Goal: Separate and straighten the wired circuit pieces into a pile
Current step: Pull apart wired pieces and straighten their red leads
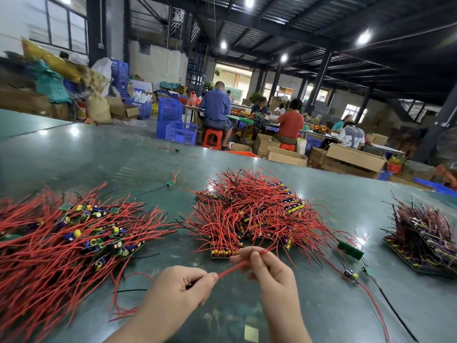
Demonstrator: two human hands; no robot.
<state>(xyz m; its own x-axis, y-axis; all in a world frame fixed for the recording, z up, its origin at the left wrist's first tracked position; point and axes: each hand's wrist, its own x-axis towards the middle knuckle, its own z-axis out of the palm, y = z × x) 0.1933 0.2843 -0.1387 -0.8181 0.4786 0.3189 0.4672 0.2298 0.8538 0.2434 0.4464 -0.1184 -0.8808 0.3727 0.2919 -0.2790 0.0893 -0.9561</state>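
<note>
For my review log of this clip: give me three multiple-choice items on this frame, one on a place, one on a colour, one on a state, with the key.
1. Where does the bare green board strip lie?
A. right of the middle pile
B. on the left pile
C. in a blue crate

2. What colour is the wire stretched between the hands?
A. black
B. red
C. yellow

3. What are the hands doing?
A. both lie flat on the table
B. one hangs idle
C. both pinch the wire

Key: 1 A, the strip lies at the middle pile's right edge. 2 B, the taut wire is red. 3 C, the left hand and right hand each hold it in their fingers.
</note>
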